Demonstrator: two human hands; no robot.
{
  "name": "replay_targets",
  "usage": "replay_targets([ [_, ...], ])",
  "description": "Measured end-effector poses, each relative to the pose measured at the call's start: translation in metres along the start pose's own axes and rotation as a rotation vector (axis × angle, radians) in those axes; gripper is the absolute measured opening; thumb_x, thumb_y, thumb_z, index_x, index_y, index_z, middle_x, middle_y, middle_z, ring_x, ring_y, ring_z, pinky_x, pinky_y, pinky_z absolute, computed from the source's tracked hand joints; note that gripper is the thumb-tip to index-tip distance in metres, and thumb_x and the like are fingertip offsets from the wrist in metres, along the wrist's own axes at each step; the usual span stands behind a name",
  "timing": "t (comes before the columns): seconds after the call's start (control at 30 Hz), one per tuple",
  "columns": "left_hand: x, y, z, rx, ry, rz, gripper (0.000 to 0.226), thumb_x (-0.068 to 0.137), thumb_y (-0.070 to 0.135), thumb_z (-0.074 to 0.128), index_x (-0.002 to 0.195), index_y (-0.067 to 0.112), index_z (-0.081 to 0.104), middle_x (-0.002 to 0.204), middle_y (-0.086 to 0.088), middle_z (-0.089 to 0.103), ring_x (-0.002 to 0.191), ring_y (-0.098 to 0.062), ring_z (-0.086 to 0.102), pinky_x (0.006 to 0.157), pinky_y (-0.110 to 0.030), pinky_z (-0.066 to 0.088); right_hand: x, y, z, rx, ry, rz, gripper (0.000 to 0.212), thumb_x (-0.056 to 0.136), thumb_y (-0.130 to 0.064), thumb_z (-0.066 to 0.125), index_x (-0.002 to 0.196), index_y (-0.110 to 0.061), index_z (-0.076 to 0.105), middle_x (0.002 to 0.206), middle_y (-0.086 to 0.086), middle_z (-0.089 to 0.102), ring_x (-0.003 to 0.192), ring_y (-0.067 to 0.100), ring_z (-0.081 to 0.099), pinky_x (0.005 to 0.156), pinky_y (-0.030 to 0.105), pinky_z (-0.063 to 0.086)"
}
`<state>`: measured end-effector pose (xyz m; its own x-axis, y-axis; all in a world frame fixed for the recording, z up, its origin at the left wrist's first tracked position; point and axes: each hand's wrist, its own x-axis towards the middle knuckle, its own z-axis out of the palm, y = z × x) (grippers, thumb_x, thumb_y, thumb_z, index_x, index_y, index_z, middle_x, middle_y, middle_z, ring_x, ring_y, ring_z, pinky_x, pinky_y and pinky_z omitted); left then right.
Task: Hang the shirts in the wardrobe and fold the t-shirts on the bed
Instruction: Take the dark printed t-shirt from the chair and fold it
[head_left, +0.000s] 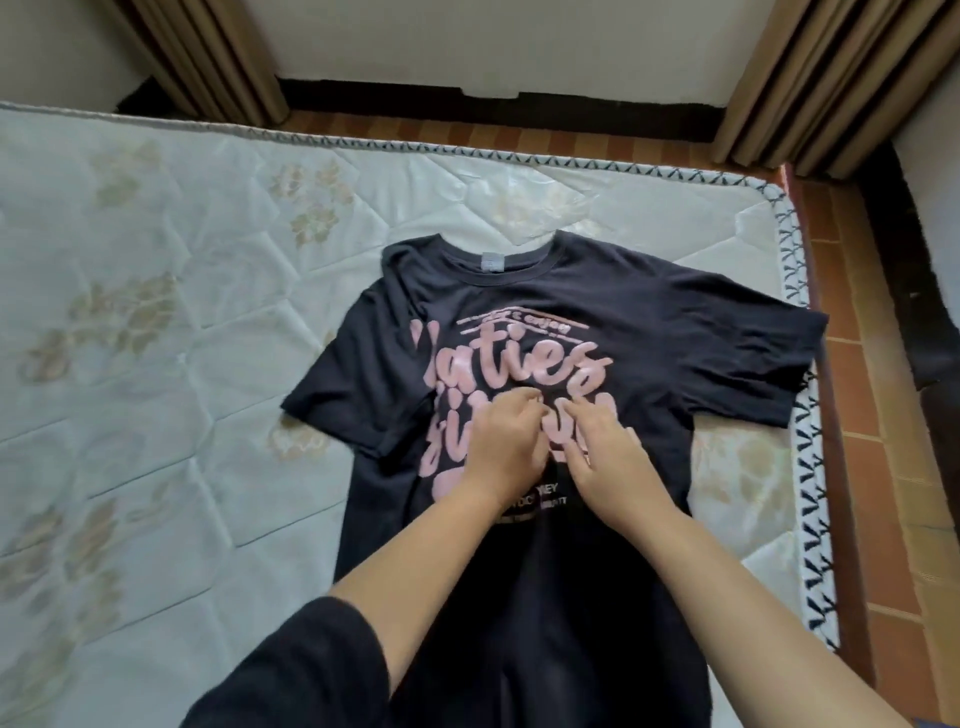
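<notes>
Dark sleeve (291, 670) closest in, bottom left, and both bare forearms reach out over the t-shirt (649, 322). It lies face up on the mattress (156, 270), toward the right edge, collar far, sleeves spread.

Left hand (501, 447) sits on the pink print with fingers bent onto the cloth (pinching or just pressing, too blurred to call). Right hand (608, 462) is just beside it, fingers fairly straight and flat on the fabric, holding nothing.

Handling call: soft, light, limp knit, likely to bunch and drag on the quilting, so take it at the shoulder seams and hem rather than mid-chest.

Writing now: big pink letters read "aties", first letter lost in a crease. The line below hides under the hands, with a small white "EY" lower down. Grey neck tag (491, 263) is unreadable.
</notes>
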<state>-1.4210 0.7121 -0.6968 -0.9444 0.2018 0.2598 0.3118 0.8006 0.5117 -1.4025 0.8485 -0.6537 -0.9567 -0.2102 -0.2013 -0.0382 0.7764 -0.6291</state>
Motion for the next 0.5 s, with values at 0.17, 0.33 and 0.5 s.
replay_targets([
  [0.17,-0.057,-0.083,-0.062,0.165,0.149,-0.286,0.036,0.072,0.016,0.039,0.087,0.002,0.068,0.102,-0.017,0.066,0.086,-0.036,0.065,0.074,-0.044,0.053,0.006,-0.039,0.036,-0.001,-0.097,-0.128,0.043,0.093,-0.010,0.045,0.137,-0.011,0.043,0.135,0.004,0.047,0.127,0.021,0.040,0.107,0.035,0.030],
  [0.33,-0.124,-0.151,-0.092,0.328,-0.010,-0.597,0.067,0.073,0.028,0.025,0.124,-0.001,0.057,0.134,-0.019,0.053,0.119,-0.037,0.054,0.095,-0.056,0.040,0.020,-0.064,0.072,-0.203,-0.136,-0.243,0.047,0.096,-0.016,0.042,0.142,-0.014,0.038,0.151,0.001,0.030,0.142,0.018,0.021,0.114,0.038,0.020],
  [0.5,-0.138,-0.197,-0.113,0.368,-0.036,-0.667,0.082,0.072,0.040,0.007,0.147,0.017,0.029,0.156,0.003,0.020,0.144,-0.014,0.015,0.116,-0.043,0.006,0.040,-0.094,0.106,-0.277,-0.067,-0.312,0.047,0.086,-0.011,0.059,0.131,-0.005,0.052,0.146,0.016,0.038,0.139,0.034,0.028,0.112,0.055,0.019],
])
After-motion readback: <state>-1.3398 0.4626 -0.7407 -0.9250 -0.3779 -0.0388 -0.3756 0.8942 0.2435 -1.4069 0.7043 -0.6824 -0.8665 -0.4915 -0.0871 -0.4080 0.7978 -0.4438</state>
